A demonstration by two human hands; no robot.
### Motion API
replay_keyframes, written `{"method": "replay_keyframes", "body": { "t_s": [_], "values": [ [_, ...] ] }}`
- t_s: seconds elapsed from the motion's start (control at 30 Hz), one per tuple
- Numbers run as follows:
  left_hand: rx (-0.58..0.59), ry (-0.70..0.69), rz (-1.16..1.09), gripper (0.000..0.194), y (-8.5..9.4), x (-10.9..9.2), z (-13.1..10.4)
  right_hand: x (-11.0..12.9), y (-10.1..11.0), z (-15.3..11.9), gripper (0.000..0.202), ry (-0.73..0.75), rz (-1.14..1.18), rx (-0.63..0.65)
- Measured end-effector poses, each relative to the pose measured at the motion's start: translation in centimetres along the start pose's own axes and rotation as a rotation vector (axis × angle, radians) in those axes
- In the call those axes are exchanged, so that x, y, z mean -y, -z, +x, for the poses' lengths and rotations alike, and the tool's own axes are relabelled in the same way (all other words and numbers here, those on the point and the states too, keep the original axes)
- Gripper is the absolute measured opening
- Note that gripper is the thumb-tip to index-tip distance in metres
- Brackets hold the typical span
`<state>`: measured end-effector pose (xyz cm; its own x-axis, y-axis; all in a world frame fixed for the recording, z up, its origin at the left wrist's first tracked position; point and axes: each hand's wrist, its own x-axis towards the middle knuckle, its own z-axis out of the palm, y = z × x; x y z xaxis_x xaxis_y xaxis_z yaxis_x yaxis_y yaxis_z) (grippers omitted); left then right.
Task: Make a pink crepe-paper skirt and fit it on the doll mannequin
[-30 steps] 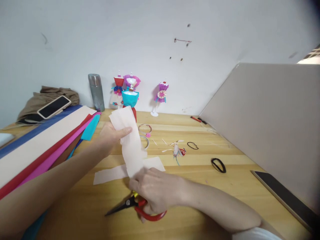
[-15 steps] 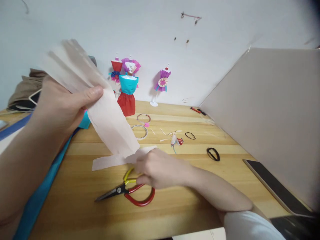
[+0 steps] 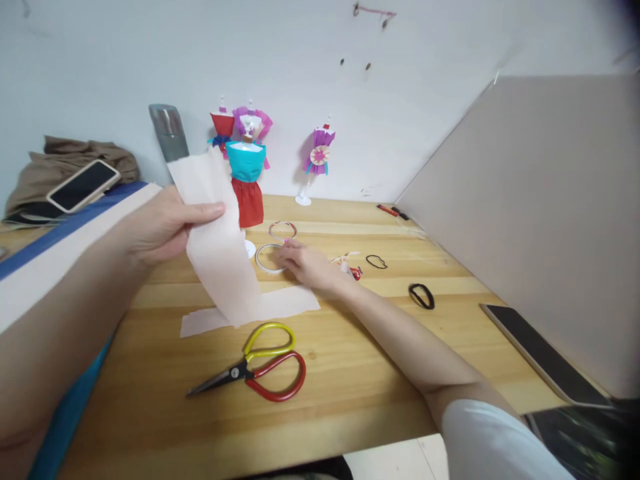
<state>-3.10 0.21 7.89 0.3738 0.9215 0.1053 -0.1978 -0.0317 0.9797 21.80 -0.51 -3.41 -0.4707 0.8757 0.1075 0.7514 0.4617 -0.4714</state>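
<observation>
My left hand (image 3: 167, 223) pinches a wide pale paper strip (image 3: 220, 260) between thumb and fingers, and its lower end rests on a second pale strip (image 3: 285, 303) lying flat. Farther back, my right hand (image 3: 300, 261) reaches to a white tape ring (image 3: 266, 259), fingers bent together at its right edge; whether they grip it is hidden. Scissors (image 3: 243, 369) with one yellow and one red handle lie in front of the strips. Just behind my right fingers is another thin ring (image 3: 283, 230).
Small dressed figures (image 3: 247, 180) stand at the back wall, one (image 3: 320, 157) farther right. Paper scraps (image 3: 345, 265), black bands (image 3: 421, 296) and a dark tablet-like slab (image 3: 540, 353) are at the right. A phone (image 3: 84, 185) lies on brown cloth (image 3: 43, 170).
My right hand has moved from beside the scissors back to the tape ring. My left hand has lowered the paper strip and tilted it more upright. The view has shifted slightly.
</observation>
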Motion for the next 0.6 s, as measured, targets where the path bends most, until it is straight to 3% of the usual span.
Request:
{"method": "replay_keyframes", "body": {
  "t_s": [0.07, 0.13, 0.23, 0.37, 0.5, 0.6],
  "values": [
    [-0.070, 0.017, -0.056, 0.033, -1.1, 1.7, 0.5, 0.2, 0.2, -0.2, 0.032, -0.007, 0.443, -0.025],
    [-0.135, 0.019, -0.065, 0.030, -2.2, 3.6, 0.5, 0.9, 0.5, -0.6, 0.049, 0.012, 0.910, 0.043],
    [-0.106, -0.062, 0.023, 0.026, -3.4, 5.7, 0.3, 2.2, 0.8, -1.0, 0.063, 0.050, 1.290, 0.180],
    [-0.046, -0.105, 0.101, 0.024, -3.6, 5.5, 0.2, 2.6, 1.6, -1.1, 0.061, 0.008, 1.252, 0.211],
    [-0.038, -0.049, 0.220, 0.025, -1.7, 2.4, 0.6, 1.1, 2.2, -1.0, 0.042, -0.091, 1.070, 0.350],
    [-0.071, -0.119, 0.317, 0.031, 0.1, 0.3, 0.7, 1.0, 1.7, -1.0, 0.024, -0.004, 0.768, 0.465]
  ]
}}
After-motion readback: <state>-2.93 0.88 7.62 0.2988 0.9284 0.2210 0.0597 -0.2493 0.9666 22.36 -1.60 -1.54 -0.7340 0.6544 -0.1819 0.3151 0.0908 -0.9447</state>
